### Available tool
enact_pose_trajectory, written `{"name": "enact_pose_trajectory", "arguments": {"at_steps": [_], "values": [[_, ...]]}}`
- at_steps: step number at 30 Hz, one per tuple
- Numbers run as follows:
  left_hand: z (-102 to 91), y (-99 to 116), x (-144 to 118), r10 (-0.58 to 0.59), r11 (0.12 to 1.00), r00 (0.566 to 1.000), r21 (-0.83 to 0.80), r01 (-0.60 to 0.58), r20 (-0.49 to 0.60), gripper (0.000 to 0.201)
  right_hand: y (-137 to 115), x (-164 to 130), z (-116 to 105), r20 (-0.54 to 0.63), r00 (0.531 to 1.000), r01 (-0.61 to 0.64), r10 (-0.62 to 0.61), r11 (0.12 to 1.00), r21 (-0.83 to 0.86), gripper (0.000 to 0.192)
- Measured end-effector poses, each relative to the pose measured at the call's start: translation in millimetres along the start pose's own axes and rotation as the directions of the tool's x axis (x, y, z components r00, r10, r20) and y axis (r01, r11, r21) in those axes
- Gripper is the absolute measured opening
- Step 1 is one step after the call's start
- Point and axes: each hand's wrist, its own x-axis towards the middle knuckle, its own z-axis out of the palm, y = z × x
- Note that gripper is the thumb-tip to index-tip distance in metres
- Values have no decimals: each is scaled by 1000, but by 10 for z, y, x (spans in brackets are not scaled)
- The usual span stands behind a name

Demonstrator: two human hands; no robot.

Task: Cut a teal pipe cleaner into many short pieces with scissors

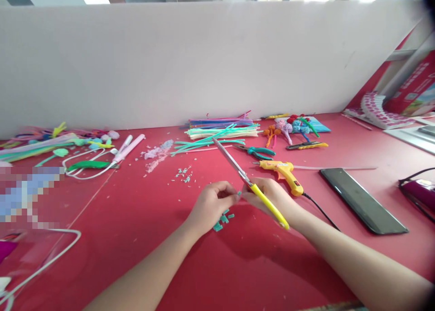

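My right hand (pixel 268 195) is closed around yellow-handled scissors (pixel 261 197), their blades tilted up to the left, away from the fingertips. Close beside it, my left hand (pixel 215 202) is pinched, thumb against fingers. A tiny bit of teal pipe cleaner (pixel 239 193) shows between the fingertips of both hands; which hand grips it is hard to make out, though it lies at the left fingertips. Below the left hand, several short cut teal pieces (pixel 223 219) lie on the red table (pixel 136 220).
Bundles of pipe cleaners (pixel 217 133) lie by the white partition (pixel 190 66). Teal-handled pliers (pixel 260 153), a yellow glue gun (pixel 282 170) and a phone (pixel 363 200) lie right. Fluffy scraps (pixel 158 151), teal crumbs (pixel 185 175) and a pink corded tool (pixel 129 148) lie left.
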Motion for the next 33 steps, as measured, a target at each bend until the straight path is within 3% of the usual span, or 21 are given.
{"name": "enact_pose_trajectory", "arguments": {"at_steps": [7, 10, 14, 17, 27, 30, 33], "values": [[-46, -21, 41, -86, 979, 995, -188, 76, -45, 19, -46, -30, -23, 68, 997, 20, -23, 999, 37, 11], [-43, -31, 47, -97, 980, 992, -181, 81, -81, 18, -45, -41, 1, 74, 996, 57, -59, 998, 21, 9], [4, -14, 25, -34, 988, 999, -149, 33, -1, 13, -26, -31, 18, -34, 999, -7, 7, 1000, 2, 14], [44, -2, -6, 15, 996, 999, -93, -12, 35, 12, -20, -21, 11, -47, 998, -49, 50, 999, 14, 16], [77, -3, -56, 81, 992, 997, 101, -80, -1, 6, -47, -56, 22, -54, 998, 34, -40, 995, -93, 16], [76, -16, -45, 79, 993, 997, 87, -78, -11, 8, -41, -44, 27, -48, 998, 30, -36, 992, -120, 19], [42, -12, -12, 49, 998, 994, -20, -52, -95, 9, -22, -26, 0, -68, 997, 20, -31, 988, -152, 23]]}}
